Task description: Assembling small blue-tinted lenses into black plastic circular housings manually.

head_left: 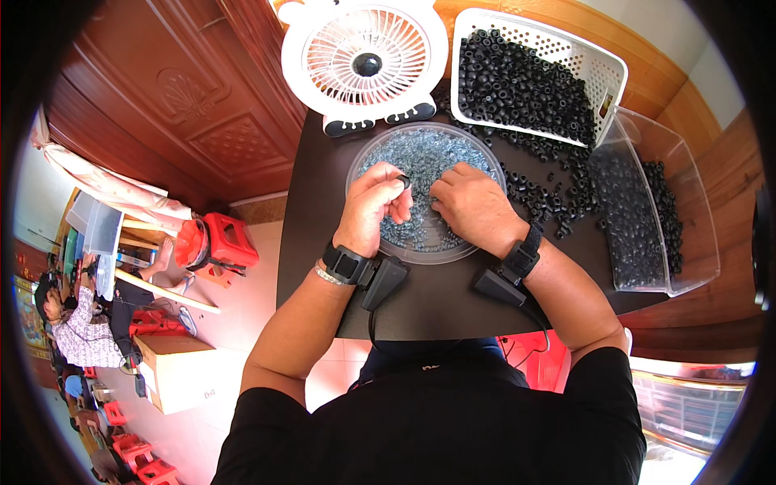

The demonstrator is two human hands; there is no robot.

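Note:
My left hand [365, 212] is closed on a small black ring-shaped plastic piece [403, 182], held between thumb and forefinger above the left part of a round clear tub [352, 171]. Many tiny clear-blue pieces [420, 152] fill the tub. Over its right part, my right hand [480, 208] reaches in with fingers bent together, and whatever they pinch is hidden. Both wrists wear black straps with dark boxes. Loose black pieces [558, 198] of the same sort lie right of the tub on the dark table [420, 303].
Behind the loose pieces, a white perforated basket [457, 77] is heaped with black pieces. A clear bin [699, 202] holding more stands at the right edge. A white animal-shaped fan [365, 65] stands behind the tub. Red stools [233, 246] and a seated person [85, 327] are far left.

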